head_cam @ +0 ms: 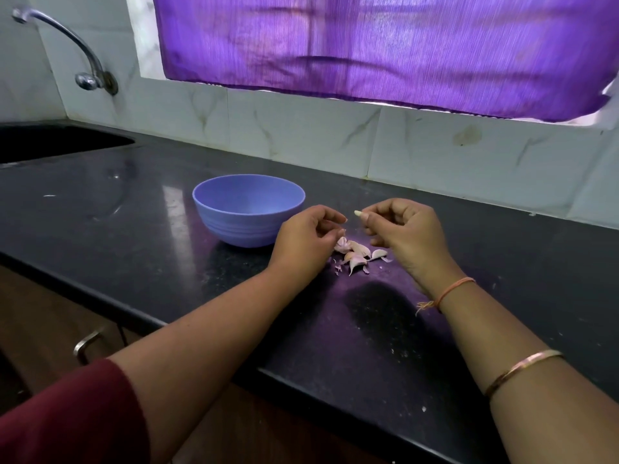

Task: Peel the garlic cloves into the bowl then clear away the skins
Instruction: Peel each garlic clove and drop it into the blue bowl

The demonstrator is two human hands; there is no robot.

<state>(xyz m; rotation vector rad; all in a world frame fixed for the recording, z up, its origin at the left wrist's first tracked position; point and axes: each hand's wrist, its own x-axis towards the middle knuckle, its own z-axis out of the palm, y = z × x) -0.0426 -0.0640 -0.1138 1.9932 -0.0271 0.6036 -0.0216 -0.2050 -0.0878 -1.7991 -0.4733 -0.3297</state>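
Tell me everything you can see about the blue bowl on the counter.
The blue bowl is round and deep, periwinkle in colour, and looks like matte plastic, with faint ridged bands around its lower wall. It stands upright on the black countertop, left of the garlic pile. The part of its inside that shows holds nothing. The left hand hovers at its right side; whether they touch cannot be told.

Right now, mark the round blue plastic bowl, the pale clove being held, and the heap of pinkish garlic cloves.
round blue plastic bowl [248, 226], head view, outer wall.
pale held clove [358, 213], head view, exposed tip.
heap of pinkish garlic cloves [355, 260], head view, middle clove.
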